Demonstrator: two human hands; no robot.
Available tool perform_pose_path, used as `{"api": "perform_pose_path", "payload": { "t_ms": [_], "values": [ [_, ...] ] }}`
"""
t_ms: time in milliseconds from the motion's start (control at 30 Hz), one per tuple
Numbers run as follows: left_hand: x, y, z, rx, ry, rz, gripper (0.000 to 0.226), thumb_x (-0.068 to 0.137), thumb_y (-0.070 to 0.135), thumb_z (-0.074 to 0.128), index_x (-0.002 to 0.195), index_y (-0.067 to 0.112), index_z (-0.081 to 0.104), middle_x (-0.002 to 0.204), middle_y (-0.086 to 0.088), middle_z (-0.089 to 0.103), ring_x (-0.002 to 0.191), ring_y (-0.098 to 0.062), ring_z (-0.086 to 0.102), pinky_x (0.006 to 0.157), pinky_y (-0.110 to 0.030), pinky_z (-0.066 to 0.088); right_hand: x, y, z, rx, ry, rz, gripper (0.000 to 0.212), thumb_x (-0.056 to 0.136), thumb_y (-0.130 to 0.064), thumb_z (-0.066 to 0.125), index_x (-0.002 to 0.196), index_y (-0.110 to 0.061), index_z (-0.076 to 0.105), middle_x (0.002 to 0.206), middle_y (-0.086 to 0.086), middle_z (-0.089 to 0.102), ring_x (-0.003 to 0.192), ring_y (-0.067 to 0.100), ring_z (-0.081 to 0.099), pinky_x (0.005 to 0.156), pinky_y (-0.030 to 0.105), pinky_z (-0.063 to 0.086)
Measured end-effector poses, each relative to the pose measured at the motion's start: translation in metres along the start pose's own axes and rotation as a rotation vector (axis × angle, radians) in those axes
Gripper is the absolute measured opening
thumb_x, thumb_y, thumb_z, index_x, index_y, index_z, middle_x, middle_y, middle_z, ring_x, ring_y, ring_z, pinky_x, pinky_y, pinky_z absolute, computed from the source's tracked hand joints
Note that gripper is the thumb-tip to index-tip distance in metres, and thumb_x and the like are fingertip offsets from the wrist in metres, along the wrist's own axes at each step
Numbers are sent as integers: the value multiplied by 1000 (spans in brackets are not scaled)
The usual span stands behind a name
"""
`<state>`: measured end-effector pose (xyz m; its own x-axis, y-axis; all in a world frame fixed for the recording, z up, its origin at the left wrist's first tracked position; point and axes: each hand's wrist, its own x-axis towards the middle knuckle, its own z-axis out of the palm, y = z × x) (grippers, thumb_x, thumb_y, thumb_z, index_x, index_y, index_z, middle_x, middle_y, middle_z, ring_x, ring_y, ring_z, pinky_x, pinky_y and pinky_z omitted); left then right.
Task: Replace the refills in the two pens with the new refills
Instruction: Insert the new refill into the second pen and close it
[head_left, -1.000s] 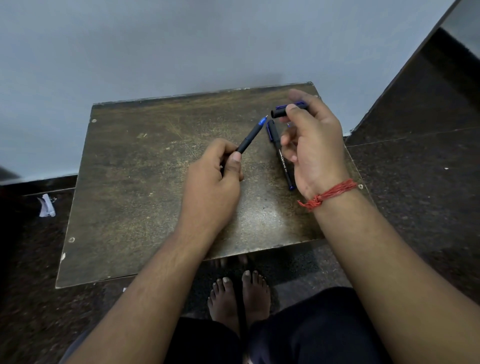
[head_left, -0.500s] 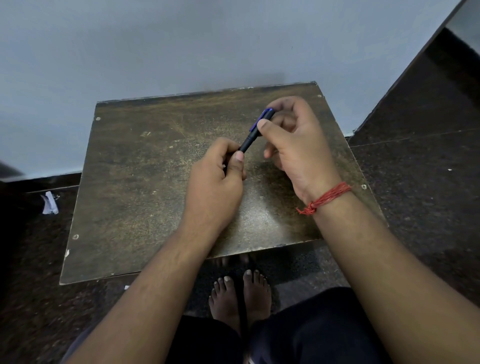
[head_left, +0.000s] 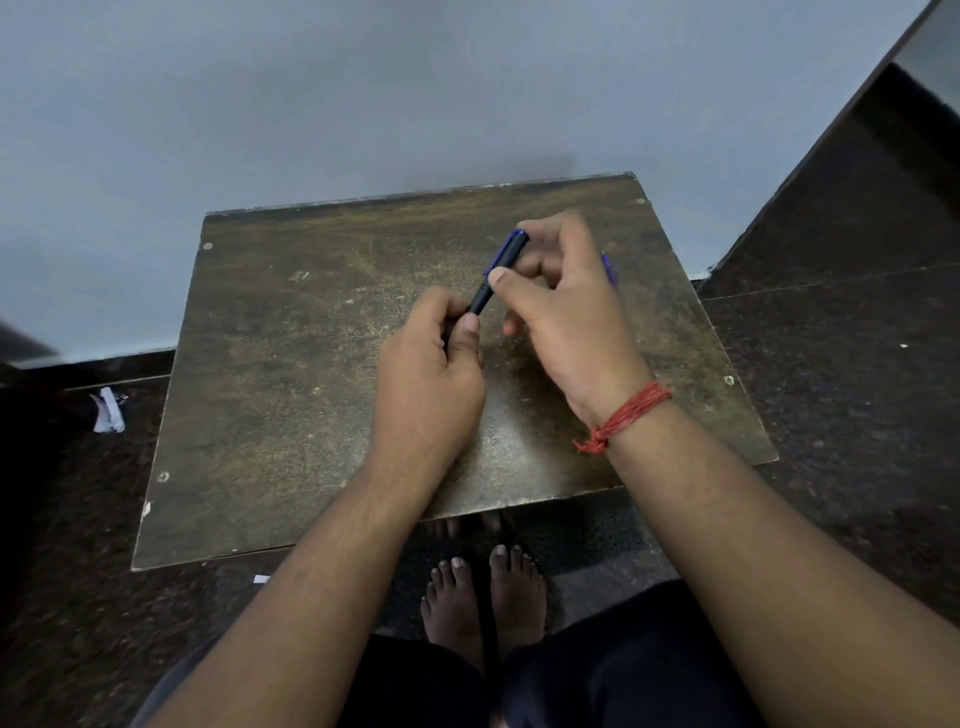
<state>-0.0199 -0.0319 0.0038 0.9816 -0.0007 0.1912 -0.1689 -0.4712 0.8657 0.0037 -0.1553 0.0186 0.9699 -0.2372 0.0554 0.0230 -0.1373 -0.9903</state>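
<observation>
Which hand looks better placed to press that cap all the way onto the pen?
The right hand, probably: its fingers and thumb already grip the cap end of the pen, while the left hand grips the lower barrel and steadies it above the table.

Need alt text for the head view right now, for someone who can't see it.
Both hands hold one black pen with a blue cap over a worn brown wooden board: left hand grips the barrel, right hand pinches the capped end.

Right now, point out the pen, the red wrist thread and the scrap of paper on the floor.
pen (head_left: 482, 298): head view, on its black barrel.
red wrist thread (head_left: 626, 413): head view, on the strands across the wrist.
scrap of paper (head_left: 107, 412): head view, on its white middle.
</observation>
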Motion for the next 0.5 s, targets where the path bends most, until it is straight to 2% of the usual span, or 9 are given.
{"api": "perform_pose_path", "payload": {
  "t_ms": [67,133,267,333,400,500],
  "values": [
    [3,1,1,-8,15,3,9,99,14,53,92,17,59,72,4,64,67,-10,59,63,-30,46,-5,1,6,-52,4,-11,47,89,-16,68,130,-20,47,95,3,67,65,18,66,66,41,58],
    [4,2,1,-9,38,9,9,100,14,53,95,18,59,76,10,65,72,-5,62,64,-24,47,-9,0,12,-117,6,-7,53,90,-23,68,136,-21,43,95,-1,66,74,16,69,72,41,59],
    [5,3,-1,11,57,26,8,100,12,52,97,15,58,77,15,61,72,8,58,58,-10,41,-15,-5,19,-136,3,32,25,92,-22,68,113,-15,55,82,-4,65,70,13,67,70,41,60],
    [4,2,1,38,43,53,8,100,11,51,97,16,56,80,12,62,71,3,59,58,-11,40,-15,-5,20,-90,16,75,17,91,-21,68,103,-13,58,76,-1,66,70,18,69,70,46,60],
    [3,1,3,71,34,86,7,99,10,51,100,13,58,84,4,65,73,-6,59,61,-22,44,-14,-2,19,-57,36,112,14,91,-22,69,98,-13,59,70,-3,64,69,18,68,72,50,59],
    [1,3,5,106,44,121,8,97,9,52,99,12,59,88,3,65,78,-11,58,65,-22,44,-13,-2,17,-18,46,146,13,92,-23,68,95,-12,61,68,-5,63,66,13,65,73,46,59]
  ]
}}
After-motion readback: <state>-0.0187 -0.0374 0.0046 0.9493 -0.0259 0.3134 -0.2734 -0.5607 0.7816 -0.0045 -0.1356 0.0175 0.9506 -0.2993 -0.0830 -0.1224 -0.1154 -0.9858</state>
